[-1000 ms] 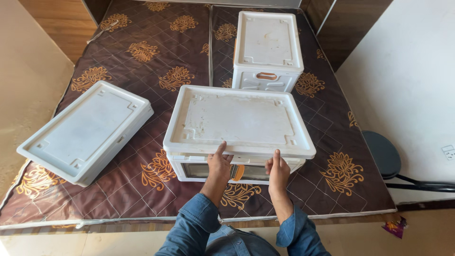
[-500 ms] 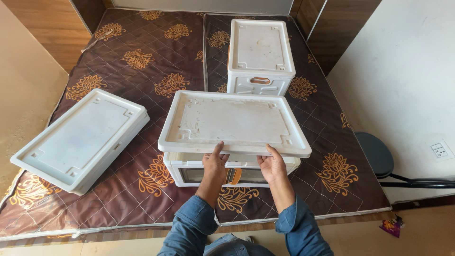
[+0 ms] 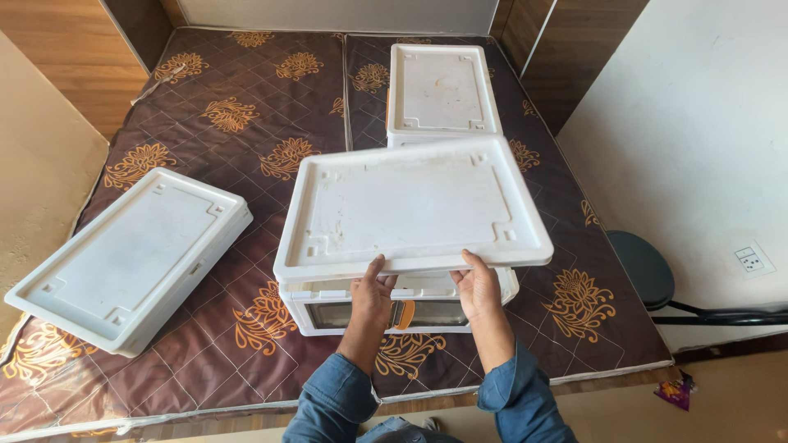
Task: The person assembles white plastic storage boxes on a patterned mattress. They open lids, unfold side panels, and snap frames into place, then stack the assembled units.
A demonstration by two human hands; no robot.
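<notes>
A: What changed?
B: My left hand [image 3: 373, 289] and right hand [image 3: 476, 283], clamped on the white lid [image 3: 410, 205], have lifted its near edge clear of the box [image 3: 394, 305] at six o'clock on the bed [image 3: 271, 107].

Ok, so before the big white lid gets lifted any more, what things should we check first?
1. Both hands on the lid: ok. The left hand and right hand grip its near edge.
2. Lid free of the box: ok at the near side, where a gap shows; far side hidden, cannot tell.
3. Nothing resting on the lid: ok, its top is bare.
4. Room to set it down: ok, open mattress lies between the boxes.
5. Other boxes out of the way: the flat box is apart, ok; the tall box sits just behind, cannot tell.
</notes>
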